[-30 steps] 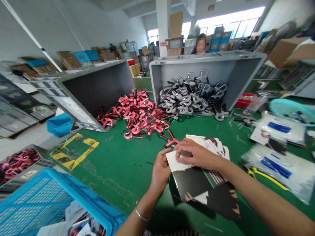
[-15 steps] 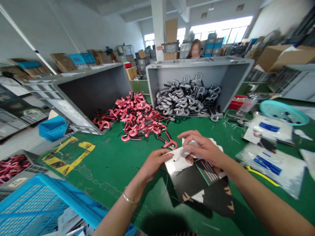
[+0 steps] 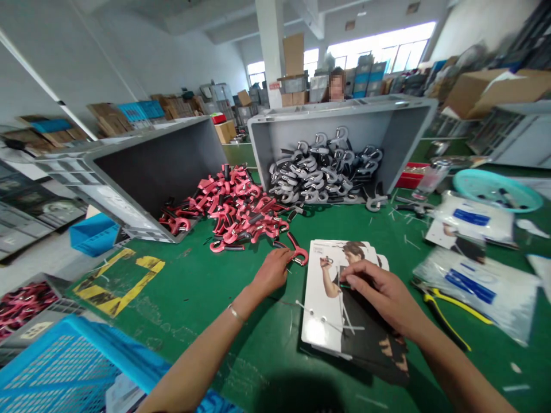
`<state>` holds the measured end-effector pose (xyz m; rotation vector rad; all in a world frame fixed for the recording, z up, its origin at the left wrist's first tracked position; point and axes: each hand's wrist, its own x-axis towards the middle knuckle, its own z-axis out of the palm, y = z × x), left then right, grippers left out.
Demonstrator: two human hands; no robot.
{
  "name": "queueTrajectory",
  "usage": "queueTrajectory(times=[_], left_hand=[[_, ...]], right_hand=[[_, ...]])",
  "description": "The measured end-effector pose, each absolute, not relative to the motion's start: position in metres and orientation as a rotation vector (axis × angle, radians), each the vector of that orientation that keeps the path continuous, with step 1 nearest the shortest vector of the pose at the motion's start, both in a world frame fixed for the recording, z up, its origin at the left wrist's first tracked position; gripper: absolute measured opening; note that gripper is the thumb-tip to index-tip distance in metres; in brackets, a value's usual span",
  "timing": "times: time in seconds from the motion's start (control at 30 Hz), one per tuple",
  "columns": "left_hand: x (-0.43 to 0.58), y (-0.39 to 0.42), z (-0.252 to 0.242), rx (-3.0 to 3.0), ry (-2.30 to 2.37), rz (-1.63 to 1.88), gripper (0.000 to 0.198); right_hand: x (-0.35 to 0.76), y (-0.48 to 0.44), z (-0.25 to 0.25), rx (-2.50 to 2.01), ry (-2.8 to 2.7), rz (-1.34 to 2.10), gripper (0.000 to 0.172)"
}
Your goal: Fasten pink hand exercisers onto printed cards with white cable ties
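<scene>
Near left corner of the green work table (image 3: 206,298): a blue mesh basket (image 3: 64,367), partly out of view. Toward the near edge, middle: my right hand (image 3: 381,293) lies open on the stack of printed backing cards (image 3: 327,312), fingertips pressed to the top card, gripping nothing. A few thin white ties (image 3: 344,322) lie loose on that card. Just left of the stack's far corner, my left hand (image 3: 272,272) is curled with its fingertips at the near handle of a single red hand gripper (image 3: 298,255); I cannot tell whether the fingers have closed round it. That gripper sits apart from the red gripper pile (image 3: 236,209), at its near fringe. Judgement: take it by one handle only and lift it straight up so its neighbours don't snag, with the right palm flat so the cards don't fan. Right of the stack: yellow-handled cutters (image 3: 447,321) and bagged ties (image 3: 477,287). Far side: one tipped grey crate (image 3: 163,155) behind the red pile, another (image 3: 404,137) holding grey hand grippers (image 3: 322,172). A co-worker (image 3: 336,94) stands beyond.
</scene>
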<state>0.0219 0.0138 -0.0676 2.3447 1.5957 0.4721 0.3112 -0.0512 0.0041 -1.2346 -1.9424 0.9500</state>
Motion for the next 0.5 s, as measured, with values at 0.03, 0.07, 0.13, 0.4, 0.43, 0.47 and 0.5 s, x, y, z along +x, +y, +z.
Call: queueTrajectory(times=[0.03, 0.07, 0.13, 0.4, 0.43, 0.47, 0.5], left_hand=[[0.026, 0.026, -0.076, 2.365, 1.589, 0.436, 0.055], [0.031, 0.035, -0.083, 2.382, 1.594, 0.407, 0.058], [0.038, 0.046, -0.092, 2.407, 1.605, 0.366, 0.052], [0.002, 0.029, -0.050, 2.337, 1.761, 0.571, 0.019], [-0.004, 0.022, -0.032, 2.292, 1.792, 0.641, 0.021], [-0.007, 0.016, -0.013, 2.243, 1.798, 0.709, 0.026], [-0.007, 0.010, 0.009, 2.205, 1.748, 0.775, 0.030]], right_hand=[[0.312, -0.051, 0.004, -1.242, -1.919, 0.933, 0.019], [0.313, -0.051, 0.003, -1.251, -1.898, 0.913, 0.019], [0.315, -0.052, 0.001, -1.269, -1.858, 0.874, 0.018], [0.328, -0.053, 0.010, -1.244, -1.836, 0.978, 0.022], [0.327, -0.053, 0.015, -1.255, -1.847, 0.955, 0.022], [0.326, -0.054, 0.022, -1.256, -1.858, 0.919, 0.021], [0.323, -0.054, 0.030, -1.242, -1.863, 0.876, 0.019]])
